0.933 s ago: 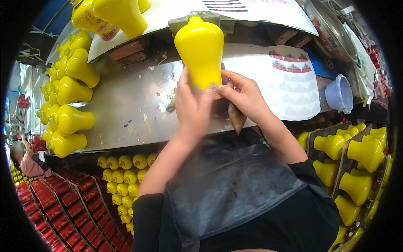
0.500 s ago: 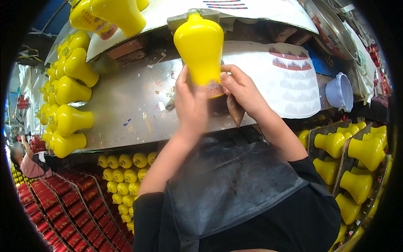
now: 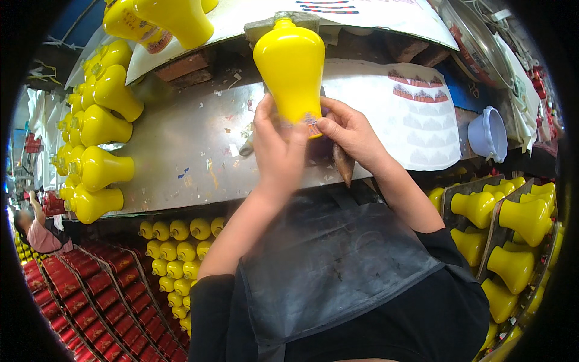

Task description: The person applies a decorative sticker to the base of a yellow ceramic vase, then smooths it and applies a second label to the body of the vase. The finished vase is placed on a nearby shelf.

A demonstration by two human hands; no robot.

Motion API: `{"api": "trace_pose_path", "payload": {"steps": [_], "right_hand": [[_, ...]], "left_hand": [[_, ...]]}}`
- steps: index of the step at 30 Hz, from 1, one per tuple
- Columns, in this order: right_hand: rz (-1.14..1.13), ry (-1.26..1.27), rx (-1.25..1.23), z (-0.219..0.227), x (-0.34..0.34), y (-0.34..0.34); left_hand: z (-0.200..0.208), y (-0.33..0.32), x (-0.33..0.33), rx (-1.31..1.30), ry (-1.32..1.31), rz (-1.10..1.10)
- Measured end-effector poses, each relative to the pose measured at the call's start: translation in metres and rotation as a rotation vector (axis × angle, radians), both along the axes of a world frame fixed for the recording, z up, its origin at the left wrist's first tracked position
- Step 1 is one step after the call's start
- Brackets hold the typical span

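— Metal bench (image 3: 187, 157) across the upper middle of the frame, racked bottles (image 3: 511, 269) at your lower right, then your white sheet (image 3: 368, 120) right of centre. How far along are you?

— Partway, I'd judge. You have the yellow bottle (image 3: 289, 72) at upper centre, its neck toward the top edge, its broad body plain. One decorated bottle (image 3: 123, 21) at upper left wears a similar band near its foot, so yours seems less finished.

— And your grip?

— Your left hand (image 3: 277, 145), slightly blurred, wraps the lower left side, thumb in front. Your right hand (image 3: 356, 136) pinches the lower right, thumb in front, fingers curled behind.

— What's left for you?

— Two red printed strips (image 3: 419, 93) on the sheet; the pale outlines (image 3: 429, 125) below look like spots already peeled. Your patterned band (image 3: 311, 123) sits at the bottle's foot, so smoothing probably remains. Whether its ends meet behind, you'd have to check; that side is hidden.
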State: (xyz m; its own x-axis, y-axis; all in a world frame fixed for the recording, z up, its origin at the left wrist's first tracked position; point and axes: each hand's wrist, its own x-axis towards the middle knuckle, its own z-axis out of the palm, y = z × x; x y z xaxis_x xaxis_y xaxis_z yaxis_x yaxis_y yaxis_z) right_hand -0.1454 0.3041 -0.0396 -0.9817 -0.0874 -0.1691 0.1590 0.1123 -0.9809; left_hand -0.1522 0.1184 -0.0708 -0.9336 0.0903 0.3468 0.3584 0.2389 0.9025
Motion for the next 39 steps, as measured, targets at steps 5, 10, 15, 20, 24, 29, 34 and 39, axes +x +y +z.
{"api": "trace_pose_path", "payload": {"steps": [5,10,15,20,24,29,34,39], "right_hand": [[0.021,0.051,0.153,0.004,0.003,-0.001],[-0.007,-0.008,0.104,0.014,0.0,-0.005],[-0.003,-0.071,0.264,0.012,-0.003,-0.014],[0.011,0.105,0.16,0.005,-0.001,-0.005],[-0.061,-0.155,-0.087,0.008,0.008,0.015],[-0.205,-0.08,-0.321,0.02,0.024,0.022],[-0.302,0.264,-0.018,0.028,0.039,0.002],[-0.213,0.344,0.184,0.037,0.045,-0.009]], "left_hand": [[-0.002,-0.001,-0.001,-0.026,0.007,-0.013],[-0.003,-0.007,-0.001,0.05,-0.064,-0.062],[-0.004,-0.016,-0.003,-0.047,0.022,-0.08],[-0.004,-0.021,-0.012,-0.177,0.146,-0.005],[0.005,-0.025,-0.01,-0.197,0.277,0.007],[0.015,-0.025,0.0,-0.226,0.229,-0.015],[0.014,-0.019,0.011,-0.178,0.218,0.038],[0.012,-0.017,0.014,-0.221,0.265,0.091]]}}
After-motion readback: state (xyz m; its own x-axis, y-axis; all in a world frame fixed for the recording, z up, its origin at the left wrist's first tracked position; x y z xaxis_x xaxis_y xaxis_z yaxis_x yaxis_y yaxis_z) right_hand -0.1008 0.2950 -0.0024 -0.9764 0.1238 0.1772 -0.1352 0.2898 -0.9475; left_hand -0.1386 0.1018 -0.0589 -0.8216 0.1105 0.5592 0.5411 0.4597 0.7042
